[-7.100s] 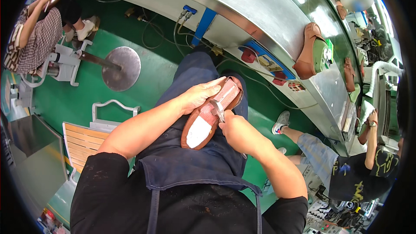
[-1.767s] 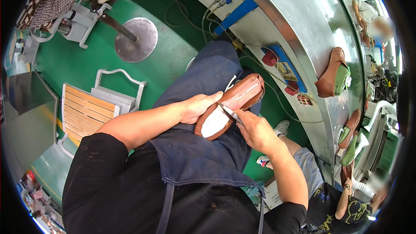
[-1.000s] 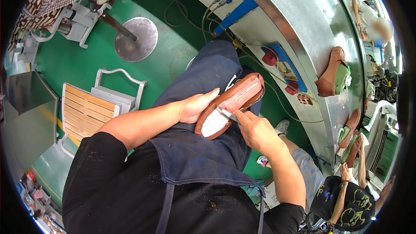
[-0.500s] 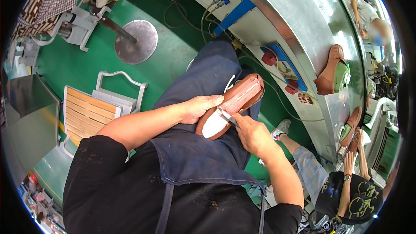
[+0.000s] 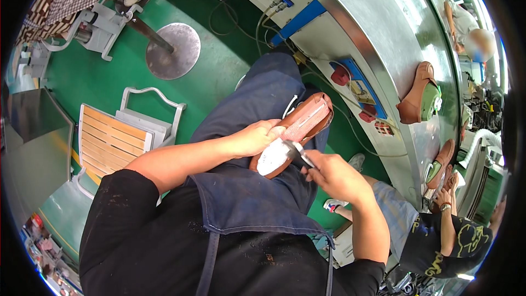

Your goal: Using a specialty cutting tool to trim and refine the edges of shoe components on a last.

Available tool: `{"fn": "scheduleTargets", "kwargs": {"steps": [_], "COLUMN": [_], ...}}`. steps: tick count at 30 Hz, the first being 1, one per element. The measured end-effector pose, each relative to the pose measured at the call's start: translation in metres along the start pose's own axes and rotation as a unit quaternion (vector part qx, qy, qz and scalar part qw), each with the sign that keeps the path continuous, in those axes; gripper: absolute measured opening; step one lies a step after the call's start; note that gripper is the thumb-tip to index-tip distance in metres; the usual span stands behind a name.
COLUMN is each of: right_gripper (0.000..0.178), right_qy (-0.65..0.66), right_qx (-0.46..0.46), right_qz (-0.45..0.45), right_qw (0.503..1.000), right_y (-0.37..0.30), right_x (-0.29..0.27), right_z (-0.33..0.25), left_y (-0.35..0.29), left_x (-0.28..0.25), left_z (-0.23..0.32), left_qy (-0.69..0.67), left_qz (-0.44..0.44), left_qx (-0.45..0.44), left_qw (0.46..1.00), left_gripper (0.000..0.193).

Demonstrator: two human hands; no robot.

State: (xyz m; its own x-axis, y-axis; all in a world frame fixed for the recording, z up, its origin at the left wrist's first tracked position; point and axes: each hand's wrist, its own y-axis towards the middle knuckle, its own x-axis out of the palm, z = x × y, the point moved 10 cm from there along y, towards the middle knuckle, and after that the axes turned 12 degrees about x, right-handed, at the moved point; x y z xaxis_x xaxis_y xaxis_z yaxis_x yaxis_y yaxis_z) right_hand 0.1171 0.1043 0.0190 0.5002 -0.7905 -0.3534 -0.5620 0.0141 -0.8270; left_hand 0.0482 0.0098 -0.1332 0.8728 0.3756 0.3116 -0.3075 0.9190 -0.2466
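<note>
A brown leather shoe point(image 5: 316, 116) lies sole up across my lap. Its underside shows a pinkish-brown insole strip and a white area at the end nearer me. My left hand point(image 5: 257, 138) grips the shoe's left side, with the thumb resting on the underside. In my right hand point(image 5: 337, 174) is a metal hand tool with a dark, curved head point(image 5: 298, 153), blurred by motion; it looks like pincers. Its head is just over the shoe's right edge beside the white area; whether it touches cannot be told. Fingers of my right hand wrap round the handle.
A metal-topped workbench point(image 5: 378, 27) curves along the right, carrying two brown shoes with green inside, one a loafer point(image 5: 419, 96). A slatted wooden chair point(image 5: 112, 140) and a round metal stand base point(image 5: 174, 50) are at left. Co-workers point(image 5: 433, 235) are at right and upper left.
My right hand has moved right and slightly down, lifting the tool away from the middle of the sole. My left hand has shifted slightly on the shoe. The right-hand co-worker's hands have moved together.
</note>
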Motion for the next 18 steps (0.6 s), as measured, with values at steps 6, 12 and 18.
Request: {"fn": "scheduleTargets", "kwargs": {"steps": [6, 12, 18], "right_gripper": [0.066, 0.084, 0.083], "right_qy": [-0.036, -0.215, -0.14], "right_qx": [-0.147, -0.079, -0.184], "right_qz": [0.269, 0.172, 0.266], "right_qw": [0.951, 0.958, 0.936], "right_y": [-0.011, 0.029, 0.01], "right_x": [-0.041, -0.007, -0.007], "right_z": [-0.06, -0.029, -0.05], "left_y": [-0.007, -0.01, -0.015], "left_x": [-0.004, 0.0, 0.005], "left_z": [0.014, 0.005, -0.007], "left_qy": [0.093, 0.102, 0.013], "left_qz": [0.02, 0.0, -0.037], "left_qx": [0.04, 0.017, -0.032], "left_qw": [0.995, 0.995, 0.999], "left_gripper": [0.057, 0.062, 0.056]}}
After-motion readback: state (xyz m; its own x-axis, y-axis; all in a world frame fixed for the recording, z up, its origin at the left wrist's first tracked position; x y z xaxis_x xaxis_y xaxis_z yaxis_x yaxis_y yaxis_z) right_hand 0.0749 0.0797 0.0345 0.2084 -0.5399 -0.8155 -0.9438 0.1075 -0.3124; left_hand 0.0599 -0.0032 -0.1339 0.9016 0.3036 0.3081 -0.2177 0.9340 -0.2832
